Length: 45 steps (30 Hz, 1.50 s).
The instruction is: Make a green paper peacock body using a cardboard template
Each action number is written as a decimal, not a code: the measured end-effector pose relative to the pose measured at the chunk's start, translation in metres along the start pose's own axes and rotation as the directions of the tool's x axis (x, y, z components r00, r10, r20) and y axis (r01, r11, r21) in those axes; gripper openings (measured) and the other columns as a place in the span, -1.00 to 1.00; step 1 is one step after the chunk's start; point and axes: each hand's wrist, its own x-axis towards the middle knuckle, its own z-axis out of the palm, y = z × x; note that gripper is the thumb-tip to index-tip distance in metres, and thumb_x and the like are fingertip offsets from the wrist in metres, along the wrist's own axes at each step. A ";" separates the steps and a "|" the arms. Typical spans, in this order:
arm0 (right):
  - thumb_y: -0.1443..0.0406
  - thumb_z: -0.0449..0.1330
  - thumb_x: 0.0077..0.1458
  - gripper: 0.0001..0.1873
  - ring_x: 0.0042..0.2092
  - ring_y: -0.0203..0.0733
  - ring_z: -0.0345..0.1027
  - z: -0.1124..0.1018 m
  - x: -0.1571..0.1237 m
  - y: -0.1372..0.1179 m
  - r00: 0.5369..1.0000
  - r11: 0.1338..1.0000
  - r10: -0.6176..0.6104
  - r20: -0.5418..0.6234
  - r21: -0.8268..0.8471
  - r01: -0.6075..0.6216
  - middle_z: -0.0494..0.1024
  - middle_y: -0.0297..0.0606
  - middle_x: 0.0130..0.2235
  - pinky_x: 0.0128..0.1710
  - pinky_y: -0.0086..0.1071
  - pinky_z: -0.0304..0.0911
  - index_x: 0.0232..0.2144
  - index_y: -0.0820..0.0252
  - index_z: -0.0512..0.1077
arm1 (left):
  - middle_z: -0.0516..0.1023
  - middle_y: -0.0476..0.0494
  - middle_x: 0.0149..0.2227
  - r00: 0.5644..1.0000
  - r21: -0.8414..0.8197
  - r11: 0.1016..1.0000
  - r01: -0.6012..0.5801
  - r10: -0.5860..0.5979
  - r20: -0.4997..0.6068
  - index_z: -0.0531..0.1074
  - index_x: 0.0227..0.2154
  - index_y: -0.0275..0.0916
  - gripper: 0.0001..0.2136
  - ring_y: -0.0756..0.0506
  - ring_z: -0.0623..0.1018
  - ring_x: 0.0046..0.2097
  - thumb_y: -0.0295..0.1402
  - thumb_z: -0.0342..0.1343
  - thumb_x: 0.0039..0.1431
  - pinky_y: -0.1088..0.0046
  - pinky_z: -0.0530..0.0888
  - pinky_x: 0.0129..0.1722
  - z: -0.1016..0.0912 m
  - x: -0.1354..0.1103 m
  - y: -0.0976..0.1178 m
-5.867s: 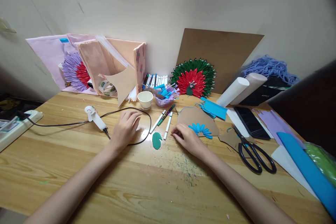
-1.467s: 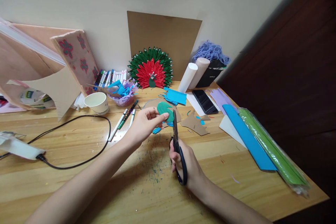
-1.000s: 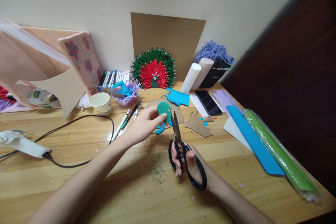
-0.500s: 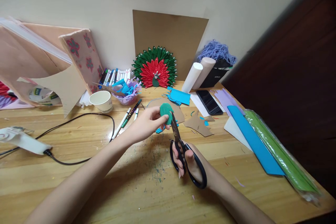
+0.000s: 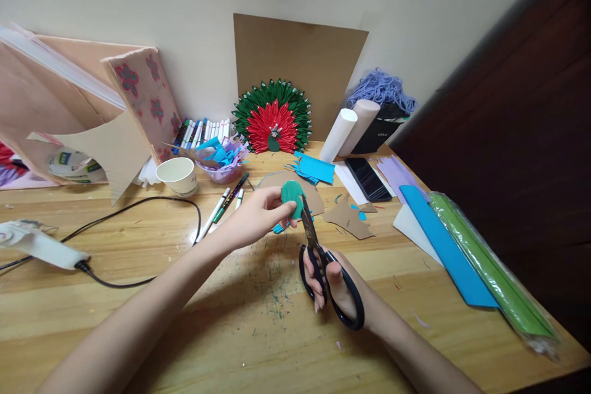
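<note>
While held up off the surface [image 5: 231, 338], green cutout [image 5: 290, 196]: between both hands, seen against the brown card [image 5: 314, 198], probably raised to give blades room underneath.
Left hand [image 5: 261, 215]: pinching the cutout by its left and near side, thumb across the near face, apparently to leave the right edge bare.
Right hand [image 5: 342, 295]: wrapped around the black handles of the scissors [image 5: 309, 231], thumb upward, likely for control of the loops.
Scissors: angled toward the far side, blades narrowly set, points at the cutout's right edge; touching or just beside, too fine to tell.
Blue petals [image 5: 279, 229]: by the card's near edge, partly hidden behind the left hand.
Peacock figure [image 5: 272, 120]: upright at the far side before a brown board [image 5: 300, 52], perhaps for support.
Markers [image 5: 217, 212]: left of the left hand, seemingly for easy reach.
Phone [image 5: 368, 178]: far right, beyond the scissors.
</note>
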 end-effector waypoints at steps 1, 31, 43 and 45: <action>-0.41 -0.12 -0.32 -0.20 -0.67 -0.46 0.05 0.000 0.000 0.000 1.000 1.000 -0.004 0.004 0.001 0.004 0.15 -0.50 -0.62 -0.69 -0.51 0.18 -0.48 0.19 0.18 | 0.48 -0.07 -0.45 1.000 0.001 1.000 -0.001 0.001 0.000 0.39 -0.36 -0.33 -0.81 0.01 0.45 -0.41 -0.30 -0.01 0.16 0.46 0.37 -0.36 0.000 0.000 0.000; -0.28 0.04 -0.14 -0.37 -0.71 -0.47 0.05 0.000 -0.001 0.010 0.995 0.991 -0.011 -0.099 -0.136 -0.003 0.16 -0.51 -0.60 -0.78 -0.58 0.02 -0.48 0.17 0.17 | 0.45 -0.03 -0.45 1.000 0.064 0.998 -0.015 0.014 0.017 0.39 -0.37 -0.32 -0.82 0.03 0.43 -0.42 -0.31 -0.03 0.17 0.50 0.35 -0.40 -0.005 -0.001 0.003; -0.41 -0.13 -0.30 -0.21 -0.65 -0.44 0.06 0.002 -0.003 0.004 1.000 0.994 -0.014 -0.009 -0.108 0.013 0.16 -0.49 -0.61 -0.69 -0.52 0.17 -0.47 0.17 0.15 | 0.42 -0.01 -0.45 1.000 0.074 0.997 -0.018 0.016 0.024 0.39 -0.37 -0.29 -0.82 0.03 0.41 -0.42 -0.29 -0.02 0.15 0.47 0.37 -0.37 -0.012 -0.002 0.005; -0.42 -0.15 -0.32 -0.21 -0.66 -0.44 0.05 0.003 -0.002 0.001 1.000 0.995 -0.008 -0.008 -0.102 0.007 0.15 -0.50 -0.61 -0.70 -0.51 0.17 -0.48 0.17 0.14 | 0.43 0.00 -0.48 0.999 0.104 0.994 -0.011 0.008 0.032 0.39 -0.40 -0.29 -0.81 0.03 0.40 -0.44 -0.27 -0.02 0.15 0.49 0.35 -0.40 -0.011 -0.002 0.004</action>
